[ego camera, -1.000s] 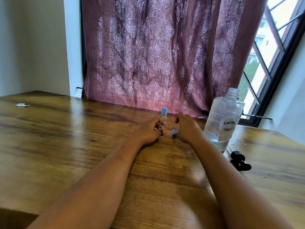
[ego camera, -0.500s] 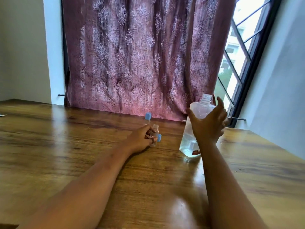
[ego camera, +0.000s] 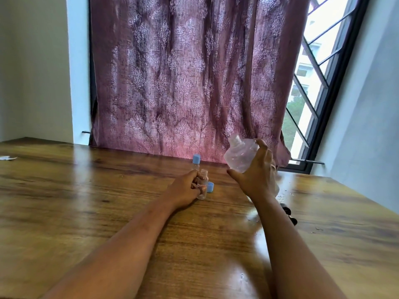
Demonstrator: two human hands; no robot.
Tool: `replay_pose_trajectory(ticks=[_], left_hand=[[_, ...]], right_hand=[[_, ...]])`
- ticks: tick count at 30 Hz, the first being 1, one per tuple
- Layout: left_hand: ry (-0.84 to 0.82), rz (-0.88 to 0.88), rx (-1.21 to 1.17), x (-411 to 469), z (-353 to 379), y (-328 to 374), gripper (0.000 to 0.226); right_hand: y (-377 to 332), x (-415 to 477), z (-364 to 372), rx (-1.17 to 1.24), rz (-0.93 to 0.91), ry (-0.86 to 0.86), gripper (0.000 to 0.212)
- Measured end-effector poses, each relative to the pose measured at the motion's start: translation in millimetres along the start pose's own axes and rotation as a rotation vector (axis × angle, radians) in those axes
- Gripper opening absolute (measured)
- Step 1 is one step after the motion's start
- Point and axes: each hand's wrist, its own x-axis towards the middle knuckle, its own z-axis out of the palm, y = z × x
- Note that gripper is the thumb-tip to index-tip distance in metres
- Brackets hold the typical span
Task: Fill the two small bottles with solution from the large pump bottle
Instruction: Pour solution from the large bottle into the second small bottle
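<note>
My left hand (ego camera: pixel 185 188) grips a small clear bottle (ego camera: pixel 203 182) that stands uncapped on the wooden table (ego camera: pixel 86 201). Its blue cap (ego camera: pixel 210 187) lies just to its right. A second small bottle with a blue cap (ego camera: pixel 196 161) stands right behind it. My right hand (ego camera: pixel 257 178) holds the large clear bottle (ego camera: pixel 240 156) in the air, tilted with its open neck pointing up and left, above and to the right of the small bottles. Motion blurs the large bottle.
A black pump head (ego camera: pixel 289 214) lies on the table behind my right forearm. A purple patterned curtain (ego camera: pixel 183 83) hangs along the far edge, with a barred window (ego camera: pixel 311 93) at the right. A white scrap (ego camera: pixel 7 158) lies at far left.
My right hand left the blue cap on the table, took the large bottle, lifted it and tilted it left toward the small bottles. My left hand stayed on the uncapped small bottle.
</note>
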Motion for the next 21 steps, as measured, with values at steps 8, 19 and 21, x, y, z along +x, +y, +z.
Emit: replay_pose_trajectory(ticks=[8, 19, 21], left_hand=[[-0.047, -0.005, -0.039, -3.7, -1.2, 1.7, 0.064], [-0.052, 0.036, -0.086, -1.5, 0.7, 0.5, 0.053], [-0.041, 0.058, -0.106, -2.0, 0.9, 0.2, 0.043]], right_hand=[[9.3, -5.0, 16.0, -0.33, -0.108, -0.023, 0.096], [17.3, -9.0, 30.7, -0.425, -0.193, -0.063, 0.094], [16.0, -9.7, 30.7, -0.434, -0.201, -0.062, 0.096]])
